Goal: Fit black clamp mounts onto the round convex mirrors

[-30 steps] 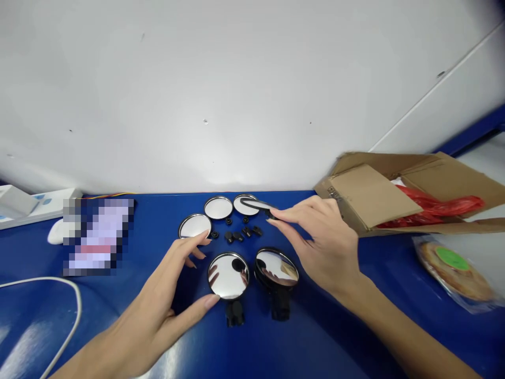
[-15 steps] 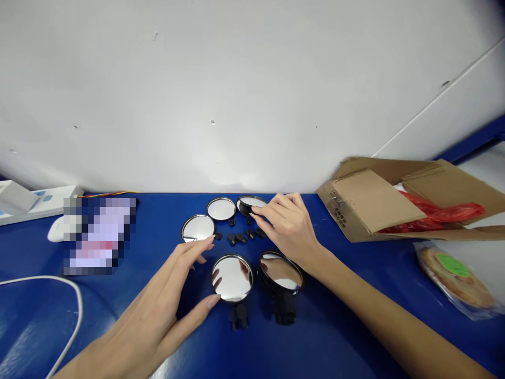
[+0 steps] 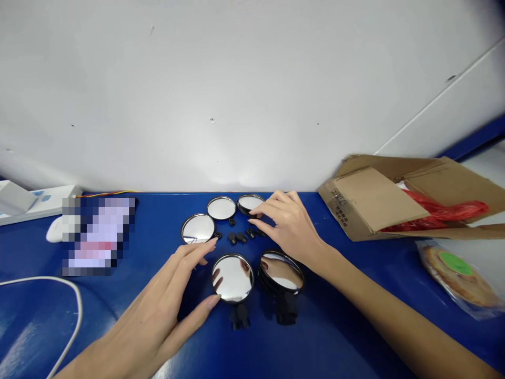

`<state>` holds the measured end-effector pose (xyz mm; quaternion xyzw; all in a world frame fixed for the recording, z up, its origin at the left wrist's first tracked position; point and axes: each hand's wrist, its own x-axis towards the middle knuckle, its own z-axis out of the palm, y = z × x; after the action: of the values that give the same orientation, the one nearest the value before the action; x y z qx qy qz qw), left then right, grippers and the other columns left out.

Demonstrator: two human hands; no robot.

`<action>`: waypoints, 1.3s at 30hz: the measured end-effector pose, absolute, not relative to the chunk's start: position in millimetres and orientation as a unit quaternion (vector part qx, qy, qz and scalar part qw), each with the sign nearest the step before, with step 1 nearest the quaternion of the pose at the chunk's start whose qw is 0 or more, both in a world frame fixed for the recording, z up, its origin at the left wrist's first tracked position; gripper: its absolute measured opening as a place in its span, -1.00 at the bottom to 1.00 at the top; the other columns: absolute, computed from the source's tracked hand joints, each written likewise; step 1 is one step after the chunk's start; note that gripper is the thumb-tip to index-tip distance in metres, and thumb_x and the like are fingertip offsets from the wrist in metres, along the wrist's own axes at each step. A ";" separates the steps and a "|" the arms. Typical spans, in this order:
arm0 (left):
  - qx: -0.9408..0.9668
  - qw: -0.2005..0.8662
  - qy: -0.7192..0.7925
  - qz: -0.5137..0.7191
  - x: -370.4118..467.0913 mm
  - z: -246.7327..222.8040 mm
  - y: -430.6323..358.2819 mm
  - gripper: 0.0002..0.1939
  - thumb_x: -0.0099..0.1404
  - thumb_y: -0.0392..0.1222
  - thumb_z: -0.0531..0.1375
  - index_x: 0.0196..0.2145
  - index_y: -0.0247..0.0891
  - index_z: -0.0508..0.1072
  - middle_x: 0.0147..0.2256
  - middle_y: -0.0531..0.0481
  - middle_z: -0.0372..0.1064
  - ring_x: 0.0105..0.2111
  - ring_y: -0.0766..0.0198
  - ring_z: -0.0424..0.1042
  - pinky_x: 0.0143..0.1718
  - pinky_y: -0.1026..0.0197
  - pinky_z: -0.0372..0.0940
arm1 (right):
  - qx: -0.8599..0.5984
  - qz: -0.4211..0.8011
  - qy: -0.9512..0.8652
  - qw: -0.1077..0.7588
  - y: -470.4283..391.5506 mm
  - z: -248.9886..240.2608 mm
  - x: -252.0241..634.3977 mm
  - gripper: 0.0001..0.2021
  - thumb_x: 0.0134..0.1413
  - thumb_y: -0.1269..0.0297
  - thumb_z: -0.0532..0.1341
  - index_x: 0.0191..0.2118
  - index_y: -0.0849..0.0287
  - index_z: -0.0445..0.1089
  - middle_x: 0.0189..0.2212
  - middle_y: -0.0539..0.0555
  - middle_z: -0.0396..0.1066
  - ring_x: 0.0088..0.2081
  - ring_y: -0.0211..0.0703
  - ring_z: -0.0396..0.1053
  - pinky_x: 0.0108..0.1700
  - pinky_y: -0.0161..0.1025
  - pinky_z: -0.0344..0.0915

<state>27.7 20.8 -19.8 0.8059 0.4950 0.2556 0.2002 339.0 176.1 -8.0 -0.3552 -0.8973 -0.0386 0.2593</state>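
My left hand is open beside a round mirror with a black clamp mount; its thumb tip is at the mirror's lower left rim. Its fingertips are near another round mirror. My right hand is at the front edge of the back right mirror, thumb and index finger slightly apart, with nothing clearly between them. Below its wrist lies a second mounted mirror, tilted. Small black clamp pieces and black rings lie between the mirrors.
Another mirror lies at the back by the white wall. An opened cardboard box with red plastic and a wrapped round item are at right. A blurred phone, a white mouse-like object and a white cable are at left.
The back right mirror, tilted up by my right hand's fingers before, now lies flat. The black ring in front of it no longer shows. My left hand has hardly moved.
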 end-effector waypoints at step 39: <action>0.911 0.148 0.343 0.173 27.5 -10.7 29.6 -0.38 0.73 -0.15 0.20 0.63 0.16 0.30 0.55 -0.18 0.20 0.52 -0.14 0.31 0.40 -0.20 0.52 | -0.254 0.037 -0.888 0.381 85.9 18.8 345.8 -0.90 0.45 0.41 0.33 -0.12 0.28 0.63 -0.42 0.00 0.39 -0.32 -0.12 0.20 -0.21 -0.05 0.10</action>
<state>27.5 29.6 -10.7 0.9110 0.3434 0.1735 0.1482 345.8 85.9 18.8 -0.2540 -0.8882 0.0370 0.3811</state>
